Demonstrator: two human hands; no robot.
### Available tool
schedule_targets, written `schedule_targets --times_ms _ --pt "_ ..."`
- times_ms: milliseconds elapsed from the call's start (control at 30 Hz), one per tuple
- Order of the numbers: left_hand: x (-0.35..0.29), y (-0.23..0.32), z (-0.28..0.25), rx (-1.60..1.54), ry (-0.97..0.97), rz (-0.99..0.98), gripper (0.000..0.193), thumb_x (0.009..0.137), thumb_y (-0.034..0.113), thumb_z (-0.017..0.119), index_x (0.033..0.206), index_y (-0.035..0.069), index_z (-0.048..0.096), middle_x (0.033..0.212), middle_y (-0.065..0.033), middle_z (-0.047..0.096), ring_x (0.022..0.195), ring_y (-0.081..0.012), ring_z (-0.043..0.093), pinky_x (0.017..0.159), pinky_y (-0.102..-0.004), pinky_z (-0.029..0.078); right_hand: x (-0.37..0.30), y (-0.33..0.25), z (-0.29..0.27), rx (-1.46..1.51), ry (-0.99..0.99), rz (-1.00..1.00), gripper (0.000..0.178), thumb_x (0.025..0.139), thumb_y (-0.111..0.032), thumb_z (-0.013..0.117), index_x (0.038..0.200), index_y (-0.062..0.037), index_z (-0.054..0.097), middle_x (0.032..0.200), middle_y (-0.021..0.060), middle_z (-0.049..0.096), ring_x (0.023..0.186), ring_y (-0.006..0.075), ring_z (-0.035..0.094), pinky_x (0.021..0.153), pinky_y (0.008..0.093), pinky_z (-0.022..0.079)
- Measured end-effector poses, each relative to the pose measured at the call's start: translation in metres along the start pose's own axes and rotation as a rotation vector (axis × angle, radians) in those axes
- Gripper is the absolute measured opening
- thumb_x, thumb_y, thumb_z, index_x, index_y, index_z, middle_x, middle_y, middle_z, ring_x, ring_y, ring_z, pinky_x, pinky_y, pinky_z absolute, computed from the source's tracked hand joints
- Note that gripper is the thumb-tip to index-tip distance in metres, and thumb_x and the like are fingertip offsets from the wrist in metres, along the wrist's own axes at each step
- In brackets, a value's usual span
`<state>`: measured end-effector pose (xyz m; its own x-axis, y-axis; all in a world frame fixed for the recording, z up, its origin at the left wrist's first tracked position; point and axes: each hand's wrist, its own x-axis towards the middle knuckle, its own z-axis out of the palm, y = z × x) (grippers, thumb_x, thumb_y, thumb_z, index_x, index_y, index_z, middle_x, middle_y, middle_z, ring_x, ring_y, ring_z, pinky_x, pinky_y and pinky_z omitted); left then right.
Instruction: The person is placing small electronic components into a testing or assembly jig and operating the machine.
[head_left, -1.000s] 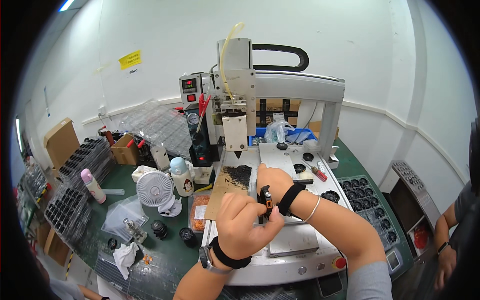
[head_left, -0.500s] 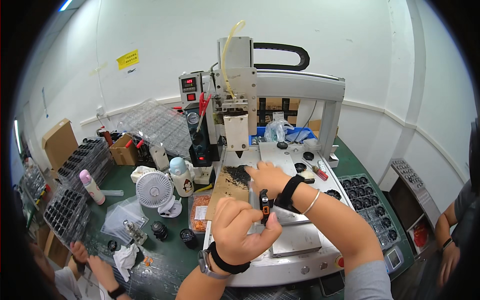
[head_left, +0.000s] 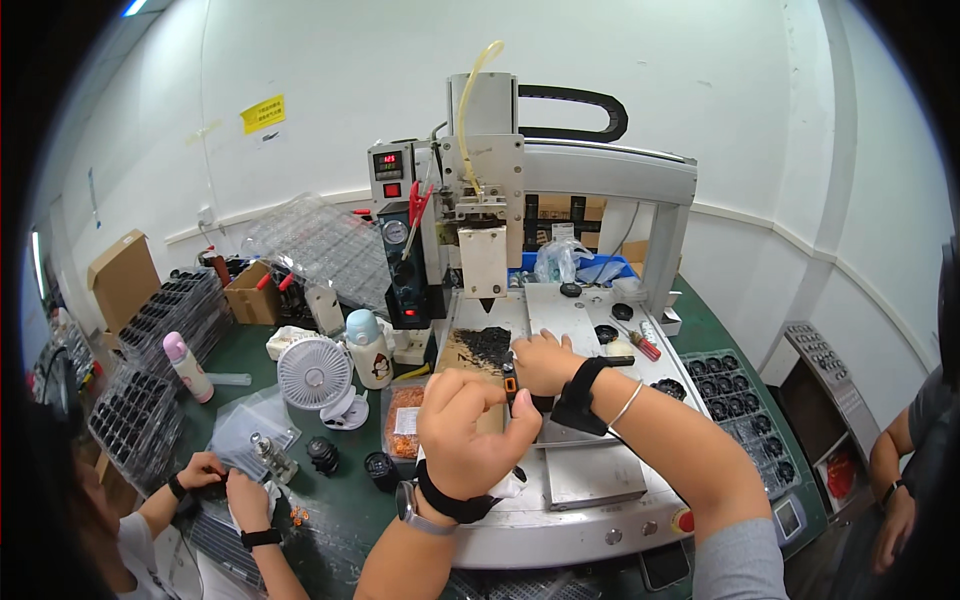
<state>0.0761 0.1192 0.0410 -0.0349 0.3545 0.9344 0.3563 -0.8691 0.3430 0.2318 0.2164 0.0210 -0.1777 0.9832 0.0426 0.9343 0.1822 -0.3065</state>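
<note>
My left hand [head_left: 470, 425] is closed in a pinch, its thumb and fingers on a small black part [head_left: 509, 372] with an orange piece in it. Just beyond, my right hand [head_left: 545, 364] has its fingers curled close to the part's upper end; what they hold, if anything, is hidden. Both hands are over the white bed [head_left: 480, 541] of a gantry machine. Behind them lies a brown board [head_left: 449, 392] smeared with black residue [head_left: 485, 345]. The machine's dark pointed nozzle [head_left: 488, 305] hangs above that residue.
On the left are a white fan [head_left: 314, 374], a bottle [head_left: 368, 350], a bag of orange bits [head_left: 402, 418] and black lens-like parts [head_left: 322, 456]. A tray of black round parts [head_left: 735, 410] lies right. A co-worker's hands [head_left: 225, 480] work at lower left; another person sits right.
My right hand has drawn slightly down and right, off the residue. The black part now sits higher, upright between my hands. At lower left, the co-worker's hands have moved up and right.
</note>
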Motion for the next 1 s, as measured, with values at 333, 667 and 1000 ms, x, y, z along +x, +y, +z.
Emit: schedule_targets --times_ms 333,667,1000 --pt "-0.001 -0.01 -0.024 0.025 0.094 -0.086 0.013 0.064 0.003 0.067 0.066 0.001 0.054 0.064 -0.0062 0.048 0.055 -0.0171 0.045 0.048 -0.0279 0.036 -0.008 0.007 -0.041 0.24 0.422 -0.234 0.069 0.084 -0.049 0.044 0.13 -0.0005 0.03 0.131 0.0241 0.03 0.124 0.0386 0.027 0.103 0.0462 0.02" --pt "-0.138 -0.027 -0.222 1.009 -0.322 -0.514 0.018 0.064 0.012 0.067 0.067 0.003 0.053 0.068 -0.0089 0.052 0.063 -0.0258 0.05 0.061 -0.0347 0.036 -0.233 0.071 -0.086 -0.369 -0.473 -0.074 0.024 0.071 -0.028 0.06 0.084 -0.0075 0.059 0.074 0.0127 0.061 0.071 0.0313 0.059 0.063 0.0403 0.046" --pt "-0.158 -0.029 -0.205 1.186 -0.724 -0.555 0.025 0.067 0.025 0.068 0.076 0.004 0.058 0.074 -0.0108 0.058 0.071 -0.029 0.055 0.068 -0.0404 0.037 -0.26 0.141 -0.051 -0.153 -0.391 0.016 0.044 0.062 -0.044 0.071 0.061 -0.0065 0.049 0.058 0.0137 0.052 0.057 0.0324 0.053 0.051 0.0389 0.039"
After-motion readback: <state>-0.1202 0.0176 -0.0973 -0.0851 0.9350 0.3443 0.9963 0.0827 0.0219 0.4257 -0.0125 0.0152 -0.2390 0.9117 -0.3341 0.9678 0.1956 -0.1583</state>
